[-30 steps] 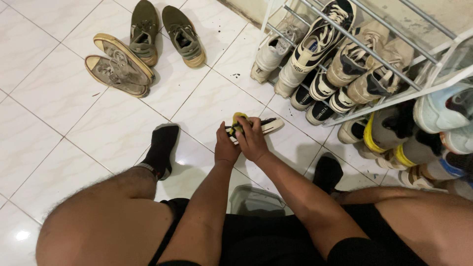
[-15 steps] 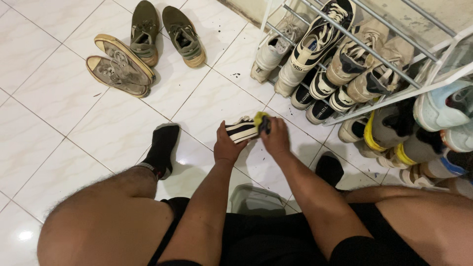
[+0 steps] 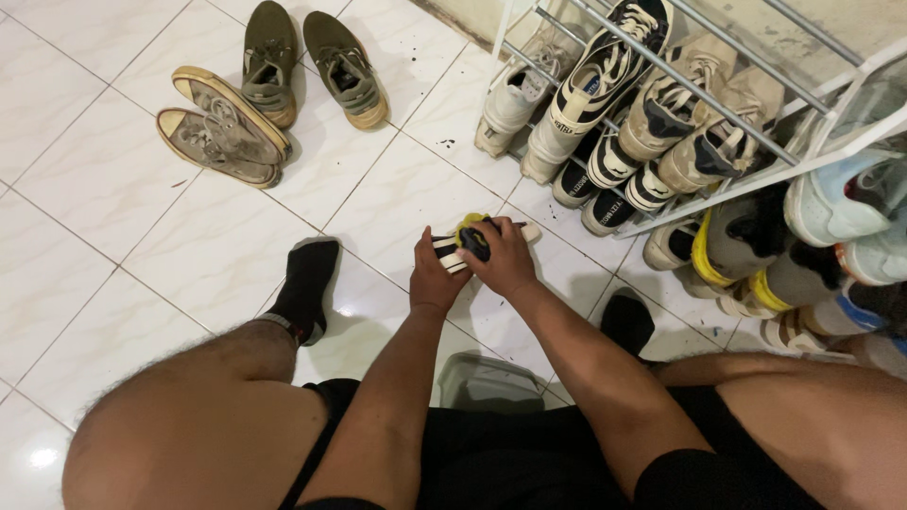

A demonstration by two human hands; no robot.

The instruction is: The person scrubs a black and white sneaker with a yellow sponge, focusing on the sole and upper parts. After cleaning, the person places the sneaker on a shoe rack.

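Back over the sneaker (image 3: 444,251) w/ yellow cloth (image 3: 470,233) in your right hand (image 3: 501,264); left hand (image 3: 433,279) grips its side. Light, stiff sole — hold midsole.

You're holding black-and-white striped shoe (image 3: 444,249) above tile, sole toward rack; yellow-and-dark cloth (image 3: 470,233) pressing on it.

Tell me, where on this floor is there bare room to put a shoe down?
Bare white tiles lie left of the socked foot, below the grey shoes. A smaller patch sits between the green shoes and the rack. It is crowded at the rack.
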